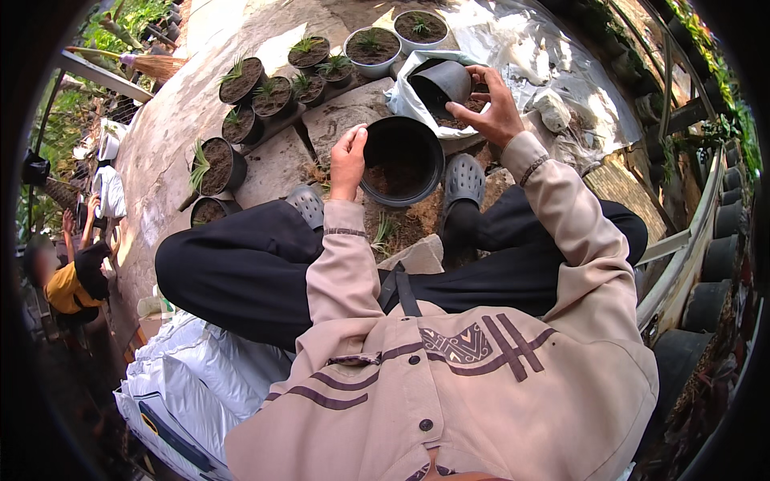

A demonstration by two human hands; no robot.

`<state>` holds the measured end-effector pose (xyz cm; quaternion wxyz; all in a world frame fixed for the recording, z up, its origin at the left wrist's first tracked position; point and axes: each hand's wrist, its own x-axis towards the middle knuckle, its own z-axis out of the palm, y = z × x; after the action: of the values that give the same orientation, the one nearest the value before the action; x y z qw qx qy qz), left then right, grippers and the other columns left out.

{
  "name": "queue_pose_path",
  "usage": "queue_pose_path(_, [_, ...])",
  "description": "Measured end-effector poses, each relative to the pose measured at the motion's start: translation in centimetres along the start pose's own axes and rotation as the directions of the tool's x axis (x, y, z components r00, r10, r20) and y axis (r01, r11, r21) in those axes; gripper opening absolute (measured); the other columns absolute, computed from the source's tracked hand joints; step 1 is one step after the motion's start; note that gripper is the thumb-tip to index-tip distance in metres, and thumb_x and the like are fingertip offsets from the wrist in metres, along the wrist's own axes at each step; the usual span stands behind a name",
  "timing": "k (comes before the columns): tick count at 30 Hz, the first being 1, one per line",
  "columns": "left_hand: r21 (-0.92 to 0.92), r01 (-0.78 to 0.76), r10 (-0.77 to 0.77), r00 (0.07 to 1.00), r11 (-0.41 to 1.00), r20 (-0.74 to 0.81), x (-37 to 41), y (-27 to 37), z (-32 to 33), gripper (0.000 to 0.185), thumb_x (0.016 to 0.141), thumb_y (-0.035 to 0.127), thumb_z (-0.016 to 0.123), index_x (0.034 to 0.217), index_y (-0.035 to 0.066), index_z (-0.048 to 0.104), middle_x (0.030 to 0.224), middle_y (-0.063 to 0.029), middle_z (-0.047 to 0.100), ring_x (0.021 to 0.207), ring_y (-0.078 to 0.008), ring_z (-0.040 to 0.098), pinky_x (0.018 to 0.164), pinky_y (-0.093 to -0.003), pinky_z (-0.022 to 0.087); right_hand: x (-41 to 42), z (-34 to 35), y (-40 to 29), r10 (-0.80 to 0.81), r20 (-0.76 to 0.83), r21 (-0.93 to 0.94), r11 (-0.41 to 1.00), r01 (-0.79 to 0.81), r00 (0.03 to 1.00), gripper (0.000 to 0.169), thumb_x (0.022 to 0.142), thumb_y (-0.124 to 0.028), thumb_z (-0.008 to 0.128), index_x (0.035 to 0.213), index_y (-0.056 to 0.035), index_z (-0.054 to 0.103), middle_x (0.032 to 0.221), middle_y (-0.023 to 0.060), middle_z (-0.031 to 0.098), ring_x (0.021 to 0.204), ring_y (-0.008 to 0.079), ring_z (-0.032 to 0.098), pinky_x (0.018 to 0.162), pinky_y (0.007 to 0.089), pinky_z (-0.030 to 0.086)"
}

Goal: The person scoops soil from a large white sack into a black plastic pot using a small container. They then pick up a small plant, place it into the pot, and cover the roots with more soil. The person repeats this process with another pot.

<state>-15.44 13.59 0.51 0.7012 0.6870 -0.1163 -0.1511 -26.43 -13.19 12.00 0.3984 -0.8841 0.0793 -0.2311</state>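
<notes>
My left hand [349,161] grips the left rim of a large black plastic pot [404,159], which is tilted between my feet and holds some brown soil at the bottom. With my right hand [490,108] I hold a smaller dark plastic pot [448,81], tipped on its side inside the mouth of a white plastic sack [402,102]. Brown soil shows in the sack beneath my right fingers. A small spiky plant [383,231] lies on the soil-strewn ground just below the large pot.
Several potted seedlings [231,123] stand in a curve to the left and ahead. Clear plastic sheeting [529,42] and a stone [551,110] lie at right. White sacks [192,373] are beside my left leg. Another person [72,285] is at far left near a broom [150,65].
</notes>
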Motion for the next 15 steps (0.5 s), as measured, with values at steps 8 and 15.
queue_pose_path(8, [0.174,-0.160,0.138,0.982,0.972,0.130,6.6,5.3,3.2,0.033,0.095,0.029,0.068,0.110,0.000,0.072,0.090,-0.0077,0.074,0.085,-0.0128,0.068,0.080,-0.0276,0.053,5.0,-2.1,4.8,0.380,0.279,0.372,0.804,-0.464,0.882,0.064,0.092,-0.048,0.069,0.131,0.0021,0.062,0.128,0.0157,0.062,0.113,0.0220,0.060,0.073,0.0298,0.061])
queue_pose_path(15, [0.514,-0.522,0.325,0.844,0.680,0.427,13.5,9.9,8.7,0.034,0.087,0.024,0.070,0.111,0.001,0.072,0.083,-0.0174,0.073,0.077,-0.0239,0.072,0.075,-0.0346,0.054,7.9,-1.1,5.3,0.412,0.314,0.388,0.766,-0.512,0.855,0.064,0.093,-0.055,0.066,0.120,0.0038,0.068,0.121,0.0141,0.059,0.098,0.0164,0.056,0.075,0.0295,0.061])
